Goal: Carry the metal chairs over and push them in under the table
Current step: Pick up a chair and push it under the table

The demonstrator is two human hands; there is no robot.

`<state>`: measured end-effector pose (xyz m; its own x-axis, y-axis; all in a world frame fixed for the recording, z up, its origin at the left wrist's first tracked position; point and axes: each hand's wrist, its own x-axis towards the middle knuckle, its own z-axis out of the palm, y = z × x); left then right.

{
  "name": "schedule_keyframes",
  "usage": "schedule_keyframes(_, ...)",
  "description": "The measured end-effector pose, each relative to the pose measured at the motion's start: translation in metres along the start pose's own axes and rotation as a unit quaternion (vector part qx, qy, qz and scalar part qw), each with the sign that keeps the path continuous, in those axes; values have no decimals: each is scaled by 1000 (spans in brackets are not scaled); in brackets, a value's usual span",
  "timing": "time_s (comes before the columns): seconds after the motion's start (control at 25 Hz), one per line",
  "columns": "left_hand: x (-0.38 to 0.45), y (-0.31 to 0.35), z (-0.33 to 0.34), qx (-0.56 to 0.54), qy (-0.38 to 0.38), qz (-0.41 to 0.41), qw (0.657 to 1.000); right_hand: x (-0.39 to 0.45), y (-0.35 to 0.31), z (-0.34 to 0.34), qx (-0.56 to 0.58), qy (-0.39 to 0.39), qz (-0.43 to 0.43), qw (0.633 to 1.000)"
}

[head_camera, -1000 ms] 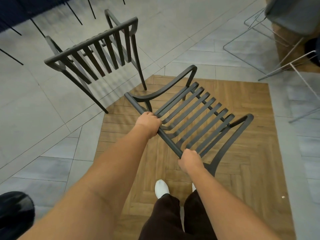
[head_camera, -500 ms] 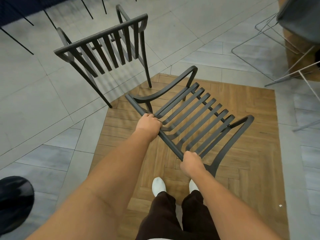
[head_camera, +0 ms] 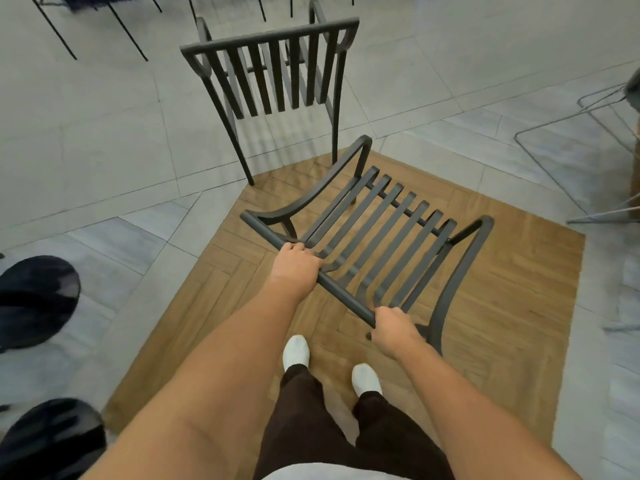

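Note:
I grip the top rail of a dark metal slatted chair [head_camera: 384,223] with both hands. My left hand [head_camera: 294,268] wraps the rail near its left end. My right hand [head_camera: 394,327] closes on the rail's right end, by the armrest. The chair is over the wooden floor panel [head_camera: 519,306] just ahead of my feet. A second, matching metal chair [head_camera: 273,74] stands further ahead on the grey tiles, its slatted back towards me. No table top is visible.
Thin black legs [head_camera: 128,32] of other furniture cross the top left. A wire-frame chair base [head_camera: 568,147] is at the right edge. Two dark round objects [head_camera: 34,299] lie at the left edge, blurred. My white shoes [head_camera: 296,351] stand on the wood panel.
The view has swung left, so the far chair now sits centred ahead with its back square to me. Both hands keep the same grip on the near chair's rail.

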<state>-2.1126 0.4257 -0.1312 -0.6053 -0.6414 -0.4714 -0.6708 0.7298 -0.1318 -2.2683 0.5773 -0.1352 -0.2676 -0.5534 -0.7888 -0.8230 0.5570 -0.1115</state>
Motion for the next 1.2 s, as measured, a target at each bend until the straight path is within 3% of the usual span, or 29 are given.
schedule_keyframes(0.48, -149, 95, 60, -149, -35, -228, 962, -38, 54, 43, -208, 0, -207, 956)
schedule_keyframes(0.68, -195, 132, 82, -206, -28, -271, 940, -40, 65, 46, -277, -1, -257, 926)
schedule_keyframes(0.92, -238, 166, 111, -294, 33, -293, 909, -41, 68, 50, -347, 0, -306, 887)
schedule_keyframes(1.2, -245, 209, 106, -317, 22, -384, 867, -25, 67, 39, -410, -6, -379, 830)
